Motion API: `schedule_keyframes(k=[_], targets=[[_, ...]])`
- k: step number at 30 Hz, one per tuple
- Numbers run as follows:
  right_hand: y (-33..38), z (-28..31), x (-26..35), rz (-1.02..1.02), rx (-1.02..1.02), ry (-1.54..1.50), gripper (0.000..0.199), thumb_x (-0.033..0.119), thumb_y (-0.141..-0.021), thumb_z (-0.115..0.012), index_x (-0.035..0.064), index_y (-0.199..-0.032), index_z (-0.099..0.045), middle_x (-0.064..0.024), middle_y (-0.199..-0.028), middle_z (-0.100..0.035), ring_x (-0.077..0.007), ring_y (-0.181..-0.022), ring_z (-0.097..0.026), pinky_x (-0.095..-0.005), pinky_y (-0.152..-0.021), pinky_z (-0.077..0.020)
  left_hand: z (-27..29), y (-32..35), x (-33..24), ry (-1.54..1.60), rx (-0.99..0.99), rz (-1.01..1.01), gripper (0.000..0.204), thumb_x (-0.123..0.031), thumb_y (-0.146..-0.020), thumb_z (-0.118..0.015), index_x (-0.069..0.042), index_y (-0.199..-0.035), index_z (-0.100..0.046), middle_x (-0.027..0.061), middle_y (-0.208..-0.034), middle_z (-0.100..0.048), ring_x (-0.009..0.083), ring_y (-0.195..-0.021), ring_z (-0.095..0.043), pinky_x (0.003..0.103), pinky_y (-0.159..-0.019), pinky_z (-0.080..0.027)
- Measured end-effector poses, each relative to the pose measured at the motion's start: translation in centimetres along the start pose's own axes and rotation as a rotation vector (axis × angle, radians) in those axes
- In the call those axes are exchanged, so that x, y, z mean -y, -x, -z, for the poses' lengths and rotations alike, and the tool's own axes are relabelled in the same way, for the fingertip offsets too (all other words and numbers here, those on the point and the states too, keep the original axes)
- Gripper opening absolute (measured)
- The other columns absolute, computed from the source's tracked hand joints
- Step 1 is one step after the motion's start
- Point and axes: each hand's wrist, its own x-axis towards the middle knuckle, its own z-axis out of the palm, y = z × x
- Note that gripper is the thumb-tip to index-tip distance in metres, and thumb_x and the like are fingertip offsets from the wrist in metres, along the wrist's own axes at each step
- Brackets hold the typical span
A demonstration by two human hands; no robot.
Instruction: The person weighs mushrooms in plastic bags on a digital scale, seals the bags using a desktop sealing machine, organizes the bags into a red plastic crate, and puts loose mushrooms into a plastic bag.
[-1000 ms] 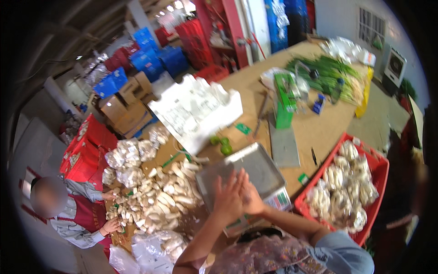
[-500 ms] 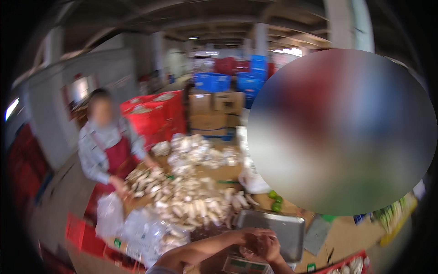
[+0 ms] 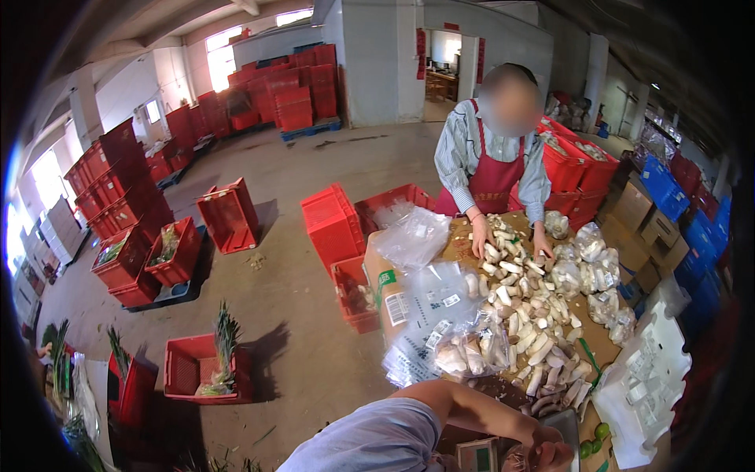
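Observation:
My left arm reaches across the bottom of the view, its hand (image 3: 549, 450) bent over with curled fingers at the lower edge. Crinkled clear plastic bag (image 3: 515, 459) shows right beside those fingers, apparently in their grip. My right hand cannot be made out. Close to the left hand are a small scale (image 3: 475, 456) with a display and a metal tray (image 3: 565, 425). Beyond the forearm, a heap of king oyster mushrooms (image 3: 543, 330) covers the table. A filled clear bag of mushrooms (image 3: 464, 355) lies on flat printed plastic bags (image 3: 429, 303).
Across the table, a person in a red apron (image 3: 494, 177) has both hands among the mushrooms. A white foam box (image 3: 641, 393) and green round fruit or vegetables (image 3: 601, 431) sit at the right. Red crates (image 3: 329, 224) stand left of the table, with more on the floor.
The view has swung to the left, so the table and the person opposite now appear farther right. My two hands were together over the tray's edge; now one hand shows at the lower edge.

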Motion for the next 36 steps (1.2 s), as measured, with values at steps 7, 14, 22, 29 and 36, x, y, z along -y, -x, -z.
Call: schedule_keyframes(k=[7,14,22,29,36], targets=[[-1.1,0.2,-0.5,0.044,-0.020,-0.025,0.018,0.015,-0.082,-0.064,0.0058,-0.095,-0.057,-0.0125,-0.080,-0.058,-0.0334,-0.074,-0.060,-0.0422,-0.064,-0.0496,-0.2,1.3,-3.0,-0.423,-0.023,-0.066,0.019,-0.025,-0.080,-0.058,-0.015,-0.095,-0.064,0.0035,-0.082,-0.063,0.0226,-0.077,-0.060,0.040,-0.063,-0.049],[1.2,1.5,-0.5,0.014,-0.019,-0.004,0.030,0.020,-0.081,-0.067,0.0044,-0.104,-0.056,-0.0150,-0.089,-0.058,-0.0346,-0.080,-0.060,-0.0423,-0.068,-0.0502,-1.2,-0.6,-5.0,-0.758,0.106,-0.110,0.017,-0.026,-0.077,-0.058,-0.016,-0.090,-0.066,0.0037,-0.079,-0.063,0.0239,-0.073,-0.061,0.040,-0.059,-0.049],[7.2,2.7,1.8,-0.558,-0.238,-0.202,0.097,0.040,-0.070,-0.076,-0.0007,-0.141,-0.023,-0.0235,-0.137,-0.033,-0.0391,-0.117,-0.046,-0.0479,-0.095,-0.0408,-2.3,-2.5,-5.7,-0.896,0.144,-0.063,0.016,-0.026,-0.073,-0.059,-0.017,-0.084,-0.068,0.0040,-0.077,-0.063,0.0253,-0.069,-0.061,0.041,-0.055,-0.048],[6.8,-0.2,0.8,-0.572,-0.233,-0.175,0.064,0.034,-0.086,-0.058,-0.0029,-0.134,-0.037,-0.0253,-0.126,-0.046,-0.0419,-0.115,-0.046,-0.0474,-0.097,-0.0376,-1.3,-2.2,-5.1,-0.715,-0.082,-0.269,0.015,-0.030,-0.077,-0.059,-0.016,-0.078,-0.064,0.0050,-0.076,-0.061,0.0254,-0.076,-0.061,0.040,-0.063,-0.048],[7.5,-1.2,0.4,-0.654,-0.262,-0.289,0.067,0.039,-0.082,-0.059,-0.0040,-0.129,-0.040,-0.0246,-0.122,-0.048,-0.0428,-0.111,-0.048,-0.0474,-0.094,-0.0385,-3.9,-2.5,-0.8,-0.427,-0.184,-0.075,0.021,-0.032,-0.082,-0.056,-0.015,-0.085,-0.067,0.0068,-0.085,-0.064,0.0262,-0.079,-0.061,0.041,-0.068,-0.048]])
